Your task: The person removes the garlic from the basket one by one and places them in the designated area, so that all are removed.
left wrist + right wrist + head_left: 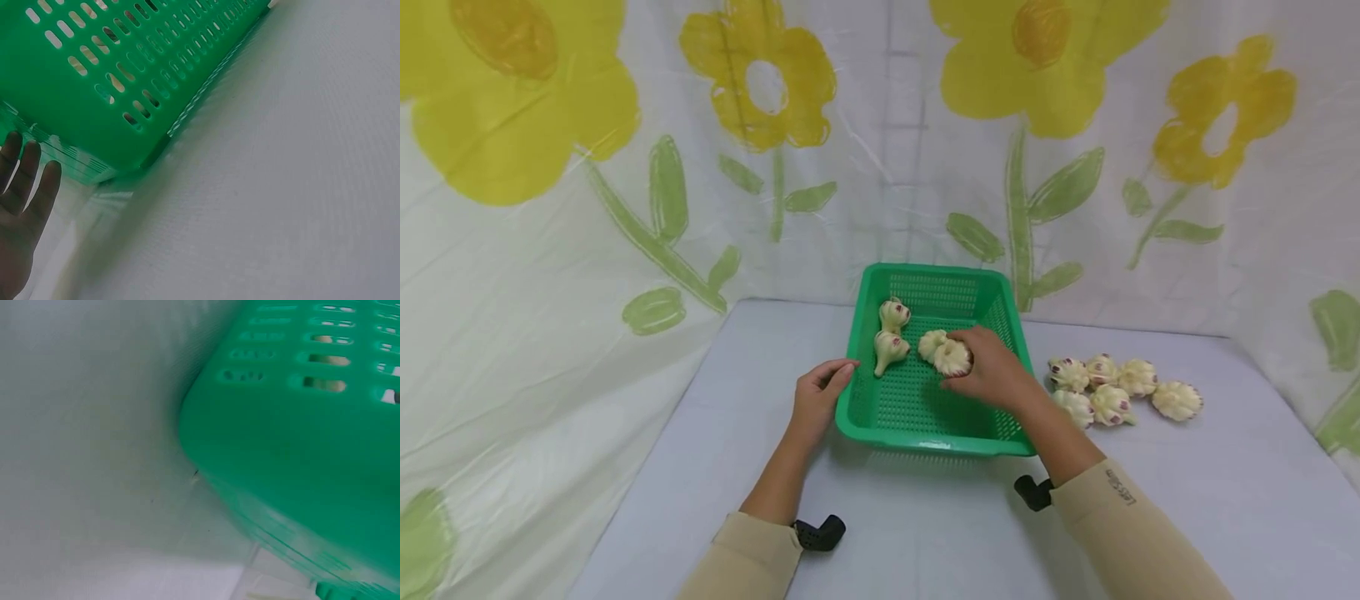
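A green perforated basket holds several cream, ribbed garlic bulbs with purplish marks. My right hand reaches over its right side and grips one garlic bulb between thumb and fingers; a second bulb lies right beside it. Along the left inner wall are two more bulbs, one upper bulb and one lower bulb with a stem toward me. At the left rim rests my left hand; its fingers extend along the outer wall in the left wrist view. The right wrist view shows only basket and table.
Right of the basket, several more bulbs lie grouped on the white table, with a single bulb at their right end. Behind the table hangs a white curtain painted with yellow flowers.
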